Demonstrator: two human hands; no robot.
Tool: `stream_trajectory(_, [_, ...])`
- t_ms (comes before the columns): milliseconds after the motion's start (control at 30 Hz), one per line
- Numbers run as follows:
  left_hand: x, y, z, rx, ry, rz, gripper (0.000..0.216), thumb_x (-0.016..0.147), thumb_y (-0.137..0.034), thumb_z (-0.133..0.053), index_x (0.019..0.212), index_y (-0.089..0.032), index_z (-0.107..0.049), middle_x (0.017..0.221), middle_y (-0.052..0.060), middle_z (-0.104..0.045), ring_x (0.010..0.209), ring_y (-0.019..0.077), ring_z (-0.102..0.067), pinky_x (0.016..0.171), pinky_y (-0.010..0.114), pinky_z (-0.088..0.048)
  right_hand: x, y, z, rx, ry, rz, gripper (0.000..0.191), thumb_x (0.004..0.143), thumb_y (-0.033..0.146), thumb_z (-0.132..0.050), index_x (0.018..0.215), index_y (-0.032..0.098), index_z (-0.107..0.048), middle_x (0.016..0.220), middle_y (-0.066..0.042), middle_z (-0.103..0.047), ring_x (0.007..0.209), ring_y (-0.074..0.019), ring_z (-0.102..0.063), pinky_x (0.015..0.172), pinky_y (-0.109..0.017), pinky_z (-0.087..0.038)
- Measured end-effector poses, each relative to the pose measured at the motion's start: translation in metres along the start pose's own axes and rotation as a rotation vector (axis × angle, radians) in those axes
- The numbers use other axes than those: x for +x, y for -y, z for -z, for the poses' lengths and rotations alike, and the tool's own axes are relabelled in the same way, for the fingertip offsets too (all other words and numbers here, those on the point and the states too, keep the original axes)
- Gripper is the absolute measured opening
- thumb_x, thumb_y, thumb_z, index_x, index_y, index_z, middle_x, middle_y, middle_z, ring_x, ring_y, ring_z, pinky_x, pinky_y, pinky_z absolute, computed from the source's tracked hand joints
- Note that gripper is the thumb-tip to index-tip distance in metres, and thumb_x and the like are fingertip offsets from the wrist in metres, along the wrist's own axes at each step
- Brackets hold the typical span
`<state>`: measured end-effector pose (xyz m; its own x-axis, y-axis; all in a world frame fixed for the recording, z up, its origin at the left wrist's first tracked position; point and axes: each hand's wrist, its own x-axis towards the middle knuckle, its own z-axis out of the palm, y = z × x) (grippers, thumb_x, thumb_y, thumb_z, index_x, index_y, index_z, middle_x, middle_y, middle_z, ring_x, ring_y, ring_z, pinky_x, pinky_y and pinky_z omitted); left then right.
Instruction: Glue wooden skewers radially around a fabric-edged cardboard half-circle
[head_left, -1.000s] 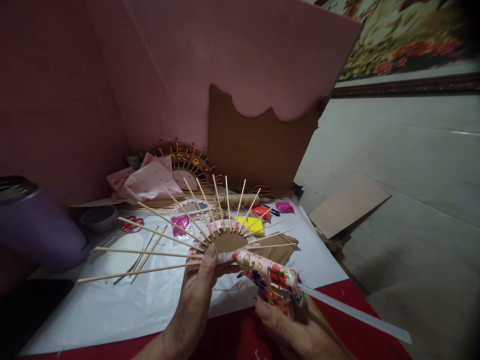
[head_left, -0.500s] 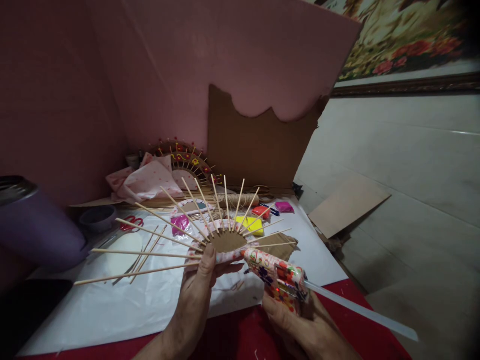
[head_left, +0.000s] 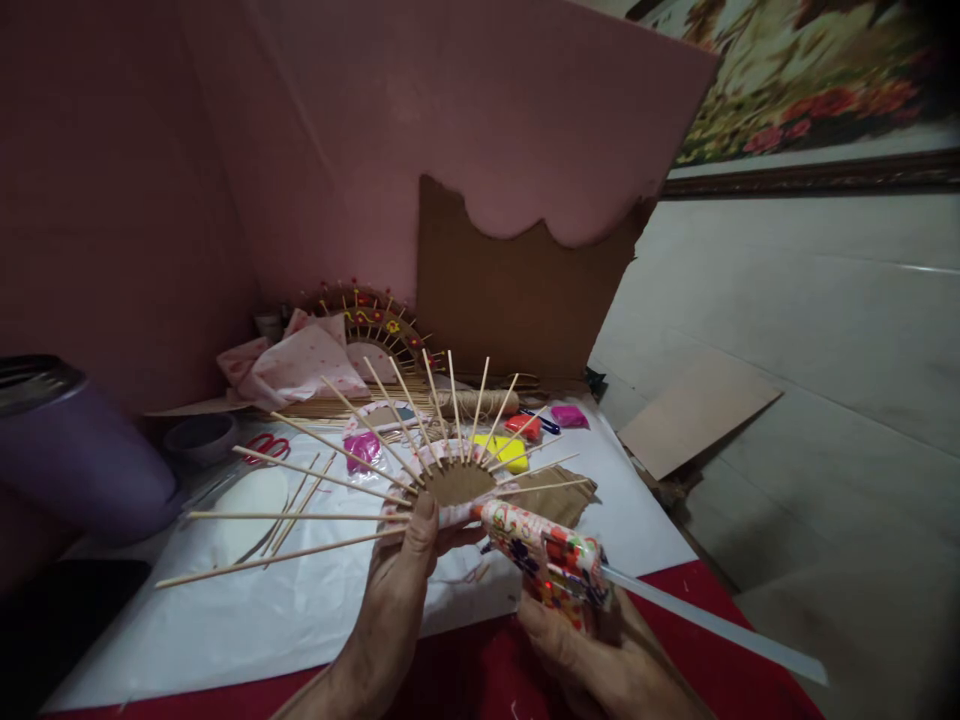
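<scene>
My left hand [head_left: 405, 560] grips the lower left edge of a cardboard half-disc [head_left: 459, 484], thumb on top and fingers beneath. A fabric-covered rim runs round the half-disc, and thin wooden sticks [head_left: 300, 516] fan outward from it like rays. In my right hand [head_left: 592, 640] is a glue gun [head_left: 547, 560] with a flower pattern, its fingers wrapped round the handle. The orange nozzle [head_left: 478, 512] is at the half-disc's lower edge, near its right part; whether it touches I cannot tell. A long clear glue stick [head_left: 712, 622] sticks out of the gun's back.
White paper [head_left: 300, 625] covers the red table [head_left: 465, 665]. Red scissors [head_left: 266, 449], loose sticks [head_left: 296, 510], yellow [head_left: 501, 453] and pink [head_left: 363, 452] packets and twine [head_left: 480, 402] lie behind. A purple tumbler [head_left: 86, 450] stands left; a scalloped cardboard sheet [head_left: 525, 295] leans at the back.
The glue gun's nozzle has shifted slightly left along the half-disc's lower edge. The half-disc has tilted a little, its left sticks now lower. Both hands keep their holds.
</scene>
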<state>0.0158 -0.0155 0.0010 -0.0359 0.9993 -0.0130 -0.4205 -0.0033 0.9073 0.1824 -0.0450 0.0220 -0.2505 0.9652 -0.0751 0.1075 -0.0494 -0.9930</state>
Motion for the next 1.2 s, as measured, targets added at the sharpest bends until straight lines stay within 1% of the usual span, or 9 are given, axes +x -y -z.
stream_trajectory(100, [0.000,0.000,0.000,-0.017,0.002,0.002,0.040,0.082,-0.046,-0.047,0.086,-0.014,-0.072,0.092,0.010,-0.073,0.084,0.0266,-0.067,0.078,0.038,-0.049,-0.001,0.002,-0.002,-0.001,-0.024,-0.012,0.028,0.070,0.045,-0.064,0.081,0.019,-0.069,0.067,-0.003,-0.064,0.071,-0.0242,-0.061,0.070,-0.036,-0.050])
stream_trajectory(233, [0.003,0.003,0.001,-0.104,-0.025,-0.006,0.036,0.082,-0.044,-0.050,0.088,-0.016,-0.072,0.094,0.009,-0.073,0.088,0.0268,-0.066,0.079,0.040,-0.049,0.001,0.009,-0.006,0.025,-0.124,0.000,0.028,0.071,0.043,-0.065,0.083,0.018,-0.068,0.075,-0.004,-0.066,0.078,-0.0241,-0.059,0.072,-0.033,-0.048])
stream_trajectory(400, [0.007,0.004,0.002,-0.132,-0.045,0.017,0.044,0.083,-0.048,-0.044,0.089,-0.013,-0.070,0.093,0.012,-0.072,0.084,0.0265,-0.066,0.080,0.042,-0.048,0.006,0.009,-0.013,0.044,-0.200,0.051,0.026,0.070,0.043,-0.066,0.082,0.020,-0.065,0.084,-0.004,-0.064,0.083,-0.0221,-0.056,0.076,-0.031,-0.045])
stream_trajectory(567, [0.006,0.003,0.003,-0.063,-0.041,0.058,0.054,0.083,-0.055,-0.038,0.088,-0.012,-0.070,0.093,0.012,-0.072,0.078,0.0255,-0.066,0.080,0.042,-0.046,0.010,0.007,-0.019,0.066,-0.164,-0.051,0.027,0.073,0.044,-0.063,0.081,0.018,-0.062,0.059,0.002,-0.058,0.051,-0.0116,-0.050,0.053,-0.023,-0.043])
stream_trajectory(667, [0.004,0.005,0.005,0.025,-0.068,0.072,0.055,0.082,-0.057,-0.037,0.091,-0.013,-0.070,0.098,0.012,-0.071,0.083,0.0258,-0.066,0.084,0.041,-0.044,0.011,0.011,-0.020,0.115,-0.117,-0.035,0.027,0.075,0.043,-0.061,0.087,0.019,-0.063,0.062,0.000,-0.061,0.048,-0.0110,-0.050,0.047,-0.022,-0.043])
stream_trajectory(800, [0.003,0.006,0.006,0.047,-0.083,0.076,0.058,0.082,-0.059,-0.035,0.095,-0.014,-0.068,0.101,0.012,-0.070,0.088,0.0275,-0.064,0.083,0.041,-0.045,0.011,0.010,-0.022,0.238,-0.060,0.073,0.019,0.073,0.040,-0.064,0.082,0.023,-0.068,0.085,-0.005,-0.067,0.075,-0.0202,-0.062,0.058,-0.027,-0.052])
stream_trajectory(900, [0.003,0.003,0.004,0.051,-0.066,0.064,0.057,0.081,-0.058,-0.036,0.099,-0.014,-0.067,0.103,0.012,-0.069,0.094,0.0278,-0.062,0.084,0.040,-0.045,0.013,0.003,-0.023,0.403,-0.010,0.061,0.019,0.072,0.039,-0.066,0.085,0.026,-0.069,0.099,-0.005,-0.067,0.089,-0.0254,-0.063,0.071,-0.036,-0.054])
stream_trajectory(1033, [0.002,-0.002,0.001,0.071,-0.094,0.025,0.050,0.080,-0.056,-0.043,0.099,-0.017,-0.067,0.099,0.010,-0.071,0.098,0.0257,-0.060,0.090,0.037,-0.042,0.015,-0.002,-0.028,0.529,0.018,0.046,0.026,0.070,0.039,-0.069,0.093,0.025,-0.068,0.109,-0.006,-0.065,0.106,-0.0288,-0.056,0.090,-0.044,-0.045])
stream_trajectory(1200, [-0.001,-0.005,-0.001,0.105,-0.080,0.070,0.053,0.079,-0.060,-0.038,0.078,-0.017,-0.070,0.082,0.008,-0.072,0.085,0.0241,-0.063,0.085,0.034,-0.044,0.017,0.002,-0.038,0.599,0.038,0.045,0.033,0.070,0.037,-0.070,0.100,0.023,-0.068,0.114,-0.008,-0.063,0.112,-0.0294,-0.052,0.099,-0.046,-0.036])
